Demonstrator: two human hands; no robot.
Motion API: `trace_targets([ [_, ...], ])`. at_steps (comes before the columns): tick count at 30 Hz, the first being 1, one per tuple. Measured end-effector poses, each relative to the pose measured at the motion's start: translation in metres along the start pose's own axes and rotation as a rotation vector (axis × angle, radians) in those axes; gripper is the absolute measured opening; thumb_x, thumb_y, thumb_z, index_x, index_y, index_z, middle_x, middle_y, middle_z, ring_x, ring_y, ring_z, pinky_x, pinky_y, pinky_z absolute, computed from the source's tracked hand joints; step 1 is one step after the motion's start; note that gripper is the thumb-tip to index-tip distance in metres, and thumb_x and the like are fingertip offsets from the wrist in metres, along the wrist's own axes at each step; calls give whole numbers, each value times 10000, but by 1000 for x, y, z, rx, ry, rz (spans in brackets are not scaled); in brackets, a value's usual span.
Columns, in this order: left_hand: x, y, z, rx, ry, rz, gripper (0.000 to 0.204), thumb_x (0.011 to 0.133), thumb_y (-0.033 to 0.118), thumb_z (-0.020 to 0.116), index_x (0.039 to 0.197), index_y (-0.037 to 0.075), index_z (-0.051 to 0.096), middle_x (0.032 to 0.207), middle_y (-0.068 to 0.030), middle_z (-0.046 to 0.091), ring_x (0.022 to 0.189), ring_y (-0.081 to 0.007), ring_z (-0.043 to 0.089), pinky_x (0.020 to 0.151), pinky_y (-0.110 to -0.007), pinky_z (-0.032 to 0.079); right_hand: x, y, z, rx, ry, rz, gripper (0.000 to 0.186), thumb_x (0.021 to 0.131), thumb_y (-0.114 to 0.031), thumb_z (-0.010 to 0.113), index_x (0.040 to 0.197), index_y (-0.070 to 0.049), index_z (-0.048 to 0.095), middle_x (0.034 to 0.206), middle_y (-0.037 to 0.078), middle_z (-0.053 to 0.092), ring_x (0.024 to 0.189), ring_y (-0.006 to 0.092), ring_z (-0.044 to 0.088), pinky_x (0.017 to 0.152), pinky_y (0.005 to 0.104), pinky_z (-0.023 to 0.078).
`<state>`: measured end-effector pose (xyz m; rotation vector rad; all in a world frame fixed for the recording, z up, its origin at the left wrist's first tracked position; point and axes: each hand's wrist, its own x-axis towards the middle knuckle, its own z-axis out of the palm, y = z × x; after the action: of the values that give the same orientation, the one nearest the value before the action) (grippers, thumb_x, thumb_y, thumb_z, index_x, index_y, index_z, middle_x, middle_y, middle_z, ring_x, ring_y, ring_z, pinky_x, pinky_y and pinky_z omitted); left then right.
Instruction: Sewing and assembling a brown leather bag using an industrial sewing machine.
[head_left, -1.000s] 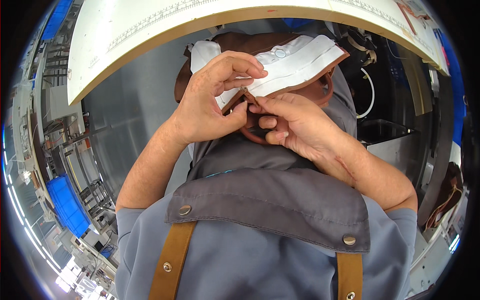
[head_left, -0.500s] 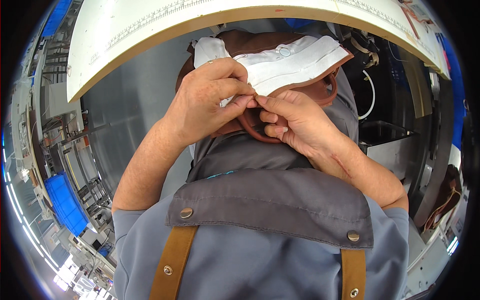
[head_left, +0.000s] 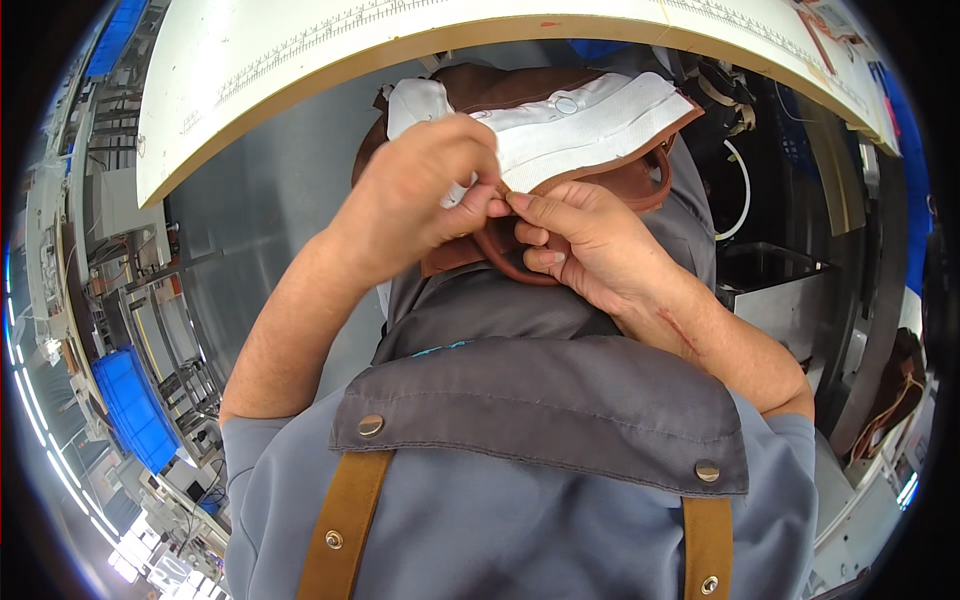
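My left hand [head_left: 425, 185] has come in to meet my right hand [head_left: 590, 235], whose thumb and finger pinch the brown edging [head_left: 506, 187], so both seem to work one spot; the left's hold is too blurred to tell. The brown handbag [head_left: 628, 183] lies on my lap, white lining [head_left: 590, 135] outward, curved handle [head_left: 499, 258] toward me.

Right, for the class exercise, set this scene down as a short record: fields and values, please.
Workpiece: brown leather-like bag piece with white lining, draped over the person's lap
Handle: curved brown tubular handle, below where the hands meet
Left grip: bare hand, pinching at the piece's brown edge; motion-blurred
Right grip: bare hand, pinching at the same spot
Unclear: the detail pinched, mostly hidden
Beyond: white tabletop with printed ruler marks
Clothing: dark grey fabric flap, two brown straps below it
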<state>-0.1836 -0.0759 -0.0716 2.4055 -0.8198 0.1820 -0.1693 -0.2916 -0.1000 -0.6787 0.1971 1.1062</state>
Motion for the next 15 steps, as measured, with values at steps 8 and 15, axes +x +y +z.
trace_targets([
  [8, -22, -12, -35, 196, 402, -418, 150, 746, -86, 693, 861, 8, 677, 976, -65, 710, 829, -153, 628, 761, -275, 518, 1, 0, -1, -2, 67, -2, 174, 1011, -125, 620, 1046, 33, 682, 988, 30, 662, 720, 45, 481, 587, 226, 401],
  [15, -8, 24, -21, 318, 80, -220, 258, 692, 117, 820, 937, 108, 742, 1151, -40, 700, 1043, -231, 656, 982, -386, 412, -1, 0, -1, -33, 18, 22, 197, 1002, -143, 635, 1087, 30, 677, 966, 37, 664, 724, 60, 510, 610, 227, 434],
])
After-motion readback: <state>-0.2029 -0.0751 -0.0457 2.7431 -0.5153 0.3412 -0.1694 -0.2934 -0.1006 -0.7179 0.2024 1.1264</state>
